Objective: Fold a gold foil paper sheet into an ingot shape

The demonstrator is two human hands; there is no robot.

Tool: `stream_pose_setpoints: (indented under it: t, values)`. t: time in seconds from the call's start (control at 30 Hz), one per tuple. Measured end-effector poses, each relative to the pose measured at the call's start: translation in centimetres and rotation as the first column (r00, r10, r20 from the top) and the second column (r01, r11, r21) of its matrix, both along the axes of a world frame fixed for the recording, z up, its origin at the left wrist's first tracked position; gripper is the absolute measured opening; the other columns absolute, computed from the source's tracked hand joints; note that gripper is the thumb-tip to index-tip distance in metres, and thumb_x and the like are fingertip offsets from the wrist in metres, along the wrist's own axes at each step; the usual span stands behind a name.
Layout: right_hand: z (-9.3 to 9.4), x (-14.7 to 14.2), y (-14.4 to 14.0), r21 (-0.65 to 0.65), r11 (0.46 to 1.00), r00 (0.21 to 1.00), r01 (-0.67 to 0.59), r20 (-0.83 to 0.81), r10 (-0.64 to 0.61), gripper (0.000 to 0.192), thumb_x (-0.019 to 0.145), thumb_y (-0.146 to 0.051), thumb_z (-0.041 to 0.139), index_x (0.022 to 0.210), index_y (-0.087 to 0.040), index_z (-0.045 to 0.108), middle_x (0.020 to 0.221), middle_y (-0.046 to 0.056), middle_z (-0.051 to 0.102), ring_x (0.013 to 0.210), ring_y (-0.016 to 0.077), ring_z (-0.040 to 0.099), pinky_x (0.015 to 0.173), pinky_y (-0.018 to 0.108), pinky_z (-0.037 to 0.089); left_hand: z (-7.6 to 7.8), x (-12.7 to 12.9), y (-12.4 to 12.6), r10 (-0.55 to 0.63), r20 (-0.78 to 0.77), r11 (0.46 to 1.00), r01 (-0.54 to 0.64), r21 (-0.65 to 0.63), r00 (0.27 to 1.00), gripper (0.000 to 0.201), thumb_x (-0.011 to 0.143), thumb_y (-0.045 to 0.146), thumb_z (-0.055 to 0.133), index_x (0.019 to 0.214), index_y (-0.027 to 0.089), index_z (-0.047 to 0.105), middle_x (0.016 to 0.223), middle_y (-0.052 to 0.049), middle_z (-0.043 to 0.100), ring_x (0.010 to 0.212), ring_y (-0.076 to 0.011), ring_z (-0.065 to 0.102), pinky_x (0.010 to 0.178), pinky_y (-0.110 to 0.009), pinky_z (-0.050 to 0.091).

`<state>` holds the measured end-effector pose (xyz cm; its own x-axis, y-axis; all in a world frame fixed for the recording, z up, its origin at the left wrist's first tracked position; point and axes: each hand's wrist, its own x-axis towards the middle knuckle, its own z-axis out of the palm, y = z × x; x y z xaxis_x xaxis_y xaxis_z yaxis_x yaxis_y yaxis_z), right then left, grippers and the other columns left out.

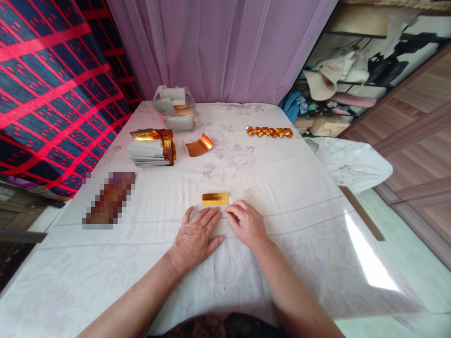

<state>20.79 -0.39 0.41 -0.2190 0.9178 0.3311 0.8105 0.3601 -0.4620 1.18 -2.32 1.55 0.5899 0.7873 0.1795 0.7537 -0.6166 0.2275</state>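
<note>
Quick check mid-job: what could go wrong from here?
The gold strip lies just beyond the left hand, close to the right hand; a slip might crease it.
The stacked sheets look uneven, so a bump could spread them.
The curled sheet lies apart and might shift if brushed.

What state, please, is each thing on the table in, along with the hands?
Left hand: palm down, fingers extended
Right hand: fingers curled
Gold strip: lying flat
Loose gold sheet: curved, ends raised
Paper stack: piled, edges uneven
Plastic bag: filled with papers
Folded gold pieces: lined up in a row
Pixelated item: blurred, cannot tell
</note>
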Motion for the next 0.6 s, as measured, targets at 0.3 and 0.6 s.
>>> stream_pose_setpoints:
  t: [0.3,0.6]
  values:
    - [0.4,-1.1,-0.1,-0.042,0.992,0.993,0.118,0.033,-0.116,0.011,0.089,-0.026,0.060,0.081,-0.024,0.066,0.085,0.003,0.067,0.079,0.0167,0.063,0.070,0.027,0.045,0.0,0.1,0.0,0.005,0.009,1.000,-0.005,-0.004,1.000,0.053,0.095,0.047,0.050,0.140,0.019,0.049,0.141,-0.010,0.056,0.127,-0.0289,0.051,0.114,-0.056,0.023]
    - [0.3,-1.3,-0.1,-0.067,0.987,0.986,0.143,0.094,-0.137,0.005,0.086,-0.027,0.065,0.082,-0.023,0.066,0.087,0.003,0.066,0.081,0.0184,0.062,0.070,0.028,0.044,0.1,0.0,0.0,0.005,0.004,1.000,-0.005,-0.009,1.000,0.051,0.095,0.047,0.048,0.139,0.020,0.050,0.142,-0.011,0.056,0.127,-0.0293,0.051,0.113,-0.056,0.024]
